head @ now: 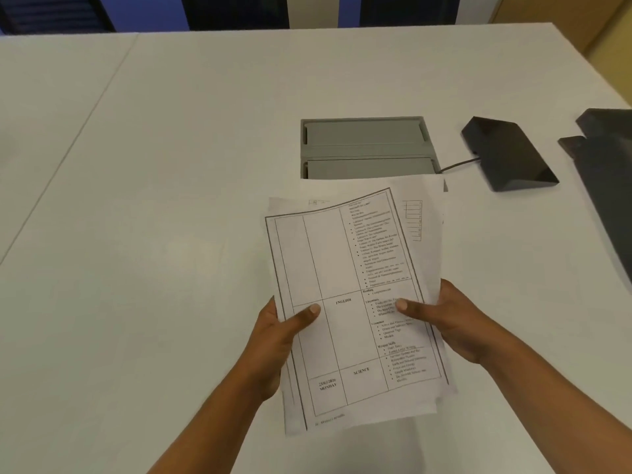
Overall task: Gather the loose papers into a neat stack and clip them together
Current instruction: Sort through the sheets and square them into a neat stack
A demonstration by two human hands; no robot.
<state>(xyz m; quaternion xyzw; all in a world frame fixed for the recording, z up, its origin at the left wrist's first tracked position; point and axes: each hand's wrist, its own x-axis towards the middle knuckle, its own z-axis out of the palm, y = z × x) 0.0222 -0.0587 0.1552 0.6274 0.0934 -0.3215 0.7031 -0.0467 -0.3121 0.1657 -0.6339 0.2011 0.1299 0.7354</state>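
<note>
The left hand (275, 340) and right hand (460, 325) grip printed papers (342, 265), apparently unevenly stacked.

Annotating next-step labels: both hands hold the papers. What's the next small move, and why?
Probably lower the papers and tap their bottom edge on the table to square them. The left hand and right hand pinch the sides with thumbs on top, yet the sheets are fanned: rear ones stick out at the top right and along the bottom, so the stack looks too uneven to clip.

White table (171, 200) bears a recessed grey cable hatch (366, 148), a black wedge-shaped device (509, 155) beside it, and dark flat pieces (608, 172) at the right edge.
</note>
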